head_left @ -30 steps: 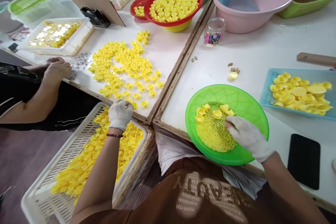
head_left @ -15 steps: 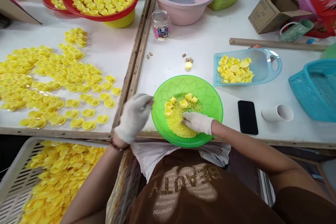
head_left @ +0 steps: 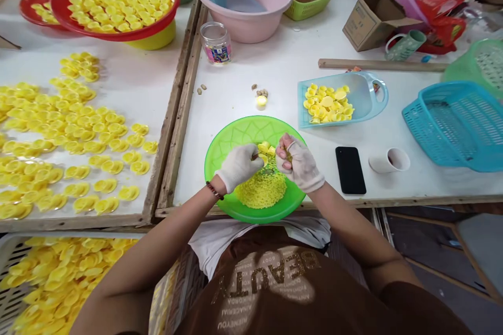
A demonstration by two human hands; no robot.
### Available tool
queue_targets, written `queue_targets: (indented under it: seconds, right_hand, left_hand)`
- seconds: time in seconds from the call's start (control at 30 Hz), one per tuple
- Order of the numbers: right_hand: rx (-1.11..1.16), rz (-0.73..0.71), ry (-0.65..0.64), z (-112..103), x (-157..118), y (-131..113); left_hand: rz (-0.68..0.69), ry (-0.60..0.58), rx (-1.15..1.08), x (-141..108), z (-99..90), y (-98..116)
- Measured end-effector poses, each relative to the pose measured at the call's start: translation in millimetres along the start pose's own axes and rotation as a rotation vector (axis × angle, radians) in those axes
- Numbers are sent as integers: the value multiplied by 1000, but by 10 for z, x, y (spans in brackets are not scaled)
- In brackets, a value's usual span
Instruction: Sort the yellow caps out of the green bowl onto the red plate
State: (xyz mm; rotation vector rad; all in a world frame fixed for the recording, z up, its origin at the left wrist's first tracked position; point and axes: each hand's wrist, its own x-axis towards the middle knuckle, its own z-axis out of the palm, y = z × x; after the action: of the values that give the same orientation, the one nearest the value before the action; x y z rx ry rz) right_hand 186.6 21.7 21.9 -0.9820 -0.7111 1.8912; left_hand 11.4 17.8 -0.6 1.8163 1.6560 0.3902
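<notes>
A round green tray [head_left: 220, 138] at the table's front edge holds a heap of small yellow and green beads [head_left: 261, 191]. Several small yellow plastic cups [head_left: 265, 147] lie among the beads toward the far side. Over the tray's left half, my gloved left hand [head_left: 240, 166] is closed in a pinch beside a yellow cup; what its fingertips grip is hidden. My gloved right hand [head_left: 301, 163], bare at the fingertips, is curled inward over the right half, with small yellow-green beads showing between its fingers. The two hands face each other, a little apart.
A blue scoop [head_left: 359, 97] of yellow cups, a black phone [head_left: 350, 170], a white cup [head_left: 389, 160] and a blue basket [head_left: 451, 131] stand right. Joined yellow pieces [head_left: 78, 125] cover the left table. Behind are a clear jar [head_left: 216, 44] and a pink basin [head_left: 251, 26].
My left hand has moved right, from beside the tray to over it. My right hand has lifted out of the beads and turned, fingers curled. The view has shifted right.
</notes>
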Motion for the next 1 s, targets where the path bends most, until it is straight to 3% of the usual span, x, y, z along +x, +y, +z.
queue_targets:
  seconds: [0.17,0.3,0.6,0.8,0.9,1.0]
  right_hand:
    - [26,-297,61,324,98,39]
    - [-27,-412,58,408,129,110]
    - [59,-310,41,355,84,16]
    - [31,-356,-2,348,88,76]
    - [-111,-385,-8,290,48,59]
    - [-435,-412,-59,193,-17,25]
  left_hand:
    - [-159,-100,-855,-292,11,29]
    - [-231,-69,-1118,-403,68,38]
    - [-243,-33,-1229,-420,118,-15]
    - [-241,-9,-1231,-430,130,-23]
    - [-254,1,-1242,-431,113,-45]
    - [-256,37,-1206,-428,97,-78]
